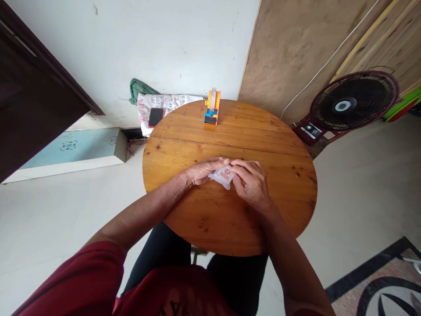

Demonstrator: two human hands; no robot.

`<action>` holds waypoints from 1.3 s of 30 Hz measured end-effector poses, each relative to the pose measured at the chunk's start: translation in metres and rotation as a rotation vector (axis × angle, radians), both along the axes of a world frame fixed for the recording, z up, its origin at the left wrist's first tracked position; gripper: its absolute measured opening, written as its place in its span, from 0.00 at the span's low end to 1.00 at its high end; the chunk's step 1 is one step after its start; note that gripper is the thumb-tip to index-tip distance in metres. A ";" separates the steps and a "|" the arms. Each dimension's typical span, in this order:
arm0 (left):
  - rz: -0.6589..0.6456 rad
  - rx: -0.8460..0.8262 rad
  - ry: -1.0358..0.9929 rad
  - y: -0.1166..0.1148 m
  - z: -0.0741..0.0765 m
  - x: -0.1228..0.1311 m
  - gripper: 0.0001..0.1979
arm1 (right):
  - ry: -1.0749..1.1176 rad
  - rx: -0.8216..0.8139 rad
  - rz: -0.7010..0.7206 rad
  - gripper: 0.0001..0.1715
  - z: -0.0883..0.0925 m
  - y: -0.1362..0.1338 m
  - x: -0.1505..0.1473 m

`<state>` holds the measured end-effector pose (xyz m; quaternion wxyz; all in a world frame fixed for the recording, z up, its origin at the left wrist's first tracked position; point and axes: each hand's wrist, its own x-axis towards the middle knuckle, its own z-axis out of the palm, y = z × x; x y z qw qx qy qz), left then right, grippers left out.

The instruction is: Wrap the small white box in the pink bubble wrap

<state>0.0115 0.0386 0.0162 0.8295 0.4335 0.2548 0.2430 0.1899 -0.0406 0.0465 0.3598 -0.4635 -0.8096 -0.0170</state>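
Observation:
A small white packet with red print, wrapped in clear plastic [224, 175], is between my two hands above the middle of the round wooden table [204, 210]. My left hand [206, 170] grips its left side, thumb lying across the top edge. From the right, my right hand [251, 182] pinches the plastic with bent fingers. The fingers cover part of the packet, and its contents cannot be made out.
An orange and blue tape dispenser [212, 107] stands at the table's far edge. Beyond the table's left rim, a dark phone-like object [155, 117] lies on a white printed sack [171, 102]. A large round fan [353, 104] stands at the right.

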 end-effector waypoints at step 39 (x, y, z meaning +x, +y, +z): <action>0.183 -0.088 -0.130 -0.001 0.009 0.001 0.32 | 0.370 -0.308 -0.130 0.26 -0.007 0.002 -0.002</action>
